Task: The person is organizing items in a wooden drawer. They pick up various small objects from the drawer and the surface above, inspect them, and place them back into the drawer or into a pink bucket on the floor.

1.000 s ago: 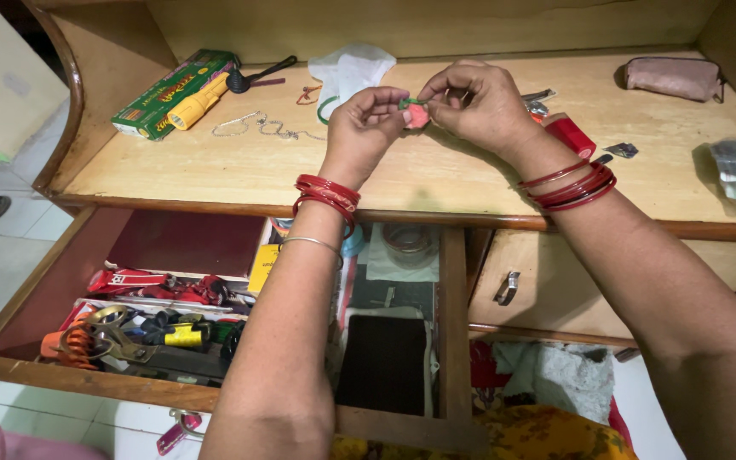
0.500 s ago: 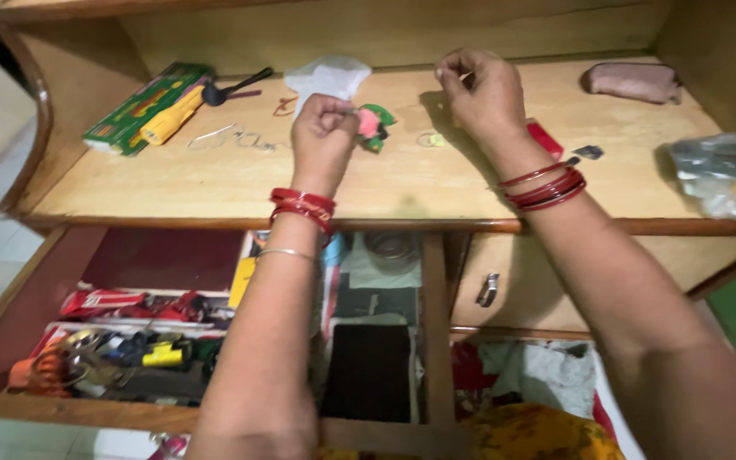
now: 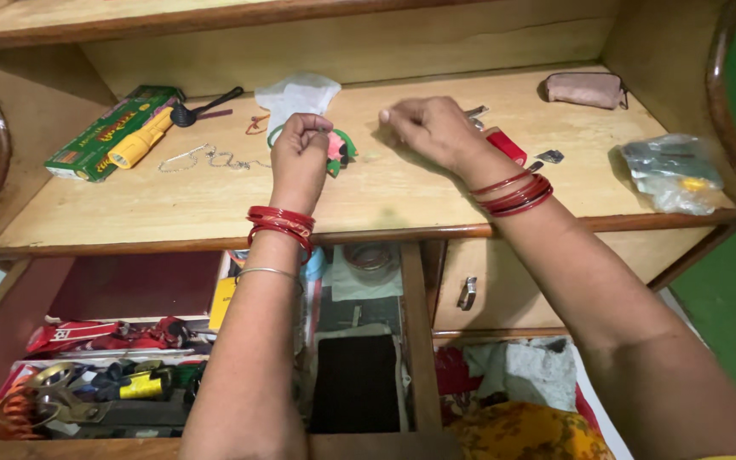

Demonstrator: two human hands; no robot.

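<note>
Hands apart now over the counter [image 3: 215, 204], no longer joined around the small pink piece as a second ago. Left hand [image 3: 300, 145] curled into a loose fist, resting just beside a pink-and-green trinket [image 3: 338, 149] set down on the wood; whether anything remains pinched inside cannot be told. Right hand [image 3: 428, 128] lowered flat-knuckled, fingertips pressed together as if on something tiny, too small to make out. Red bangles [image 3: 278, 223] on both wrists. Near the left hand: thin chain [image 3: 206, 158], white cloth [image 3: 300, 89]. Behind the right hand: red lighter-like item [image 3: 504, 145]. Further out: yellow torch [image 3: 138, 140] on a green box [image 3: 87, 145], pink pouch [image 3: 585, 88], plastic bag [image 3: 666, 170]. Below, open drawers [image 3: 359, 341] crowded with tools and oddments.
</note>
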